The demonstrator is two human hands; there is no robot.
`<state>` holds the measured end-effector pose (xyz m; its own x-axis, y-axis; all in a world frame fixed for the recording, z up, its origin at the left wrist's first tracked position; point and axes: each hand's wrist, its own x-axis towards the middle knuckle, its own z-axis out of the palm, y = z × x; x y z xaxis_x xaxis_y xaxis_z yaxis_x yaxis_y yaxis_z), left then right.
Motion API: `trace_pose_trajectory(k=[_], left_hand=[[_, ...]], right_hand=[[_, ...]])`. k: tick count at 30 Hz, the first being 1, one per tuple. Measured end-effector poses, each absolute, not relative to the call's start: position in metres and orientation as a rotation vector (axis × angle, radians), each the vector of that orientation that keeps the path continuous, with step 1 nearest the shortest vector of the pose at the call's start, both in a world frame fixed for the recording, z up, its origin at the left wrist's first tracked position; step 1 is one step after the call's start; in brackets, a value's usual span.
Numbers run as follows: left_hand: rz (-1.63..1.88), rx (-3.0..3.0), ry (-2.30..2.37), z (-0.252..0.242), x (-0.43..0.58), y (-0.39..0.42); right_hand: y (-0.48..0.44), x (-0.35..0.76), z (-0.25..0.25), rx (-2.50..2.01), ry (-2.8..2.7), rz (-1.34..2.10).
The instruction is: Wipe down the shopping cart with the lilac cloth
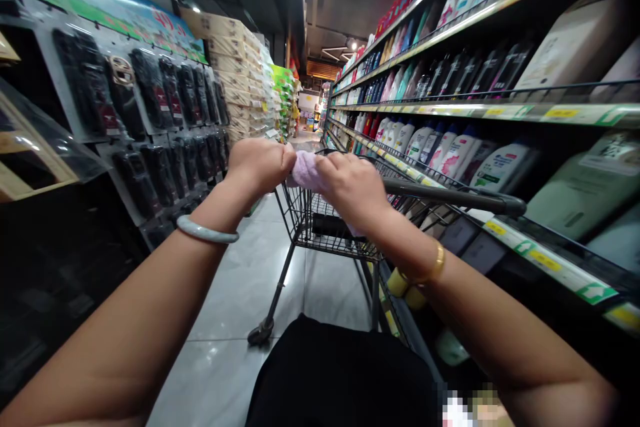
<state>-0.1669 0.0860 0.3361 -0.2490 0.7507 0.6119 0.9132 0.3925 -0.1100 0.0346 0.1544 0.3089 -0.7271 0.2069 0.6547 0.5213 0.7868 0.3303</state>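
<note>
A lilac cloth (306,170) is bunched around the dark handlebar (450,195) of a shopping cart (327,250), between my two hands. My left hand (263,163) is closed in a fist at the handlebar's left end, against the cloth's edge. It cannot be seen whether some cloth is also inside that fist. Fingers of my right hand (355,188) wrap over the cloth and the bar, and a bit of cloth shows below the palm. To the right of that hand the bar is bare. The wire basket lies beyond the hands.
Shelves (500,113) of shampoo bottles (505,167) line the right side, close to the handlebar's end. Packaged belts (150,87) hang on a left rack, with stacked boxes (235,67) behind. A tiled floor (220,280) runs down the aisle; a cart wheel (261,332) stands on it.
</note>
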Motion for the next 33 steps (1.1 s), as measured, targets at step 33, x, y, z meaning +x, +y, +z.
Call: trace_pose_trajectory(k=[33], left_hand=[[-0.396, -1.45, -2.074, 0.337, -0.212, 0.087]], right_hand=[[0.174, 0.095, 0.304, -0.619, -2.269, -0.556]])
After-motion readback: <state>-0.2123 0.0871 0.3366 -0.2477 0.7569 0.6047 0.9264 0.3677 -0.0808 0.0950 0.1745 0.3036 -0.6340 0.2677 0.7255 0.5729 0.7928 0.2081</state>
